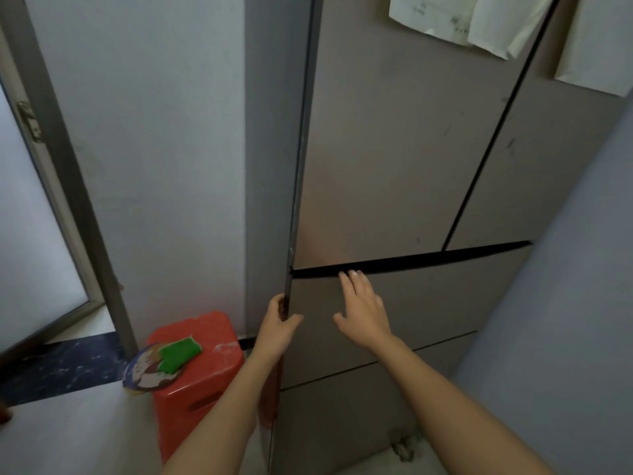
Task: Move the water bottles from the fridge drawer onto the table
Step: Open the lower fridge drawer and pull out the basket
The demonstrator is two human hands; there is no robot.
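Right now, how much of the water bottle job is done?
Nothing looks done yet: no bottles or table are in view. In hand: the left hand grips the fridge drawer at its left edge, and the right hand reaches toward the dark gap above it. Left: pull it open, lift bottles out, carry them over.

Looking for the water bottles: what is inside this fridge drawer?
Only a dark gap shows above the fridge drawer front; the front covers its inside, so nothing stored is visible. The left hand grips its side edge.

Pale grey wall (154, 132) left. Frosted-glass door (30, 234) far left, metal frame. Red plastic stool (205, 378) near wall, green cloth (178, 354) on top. Light dim.
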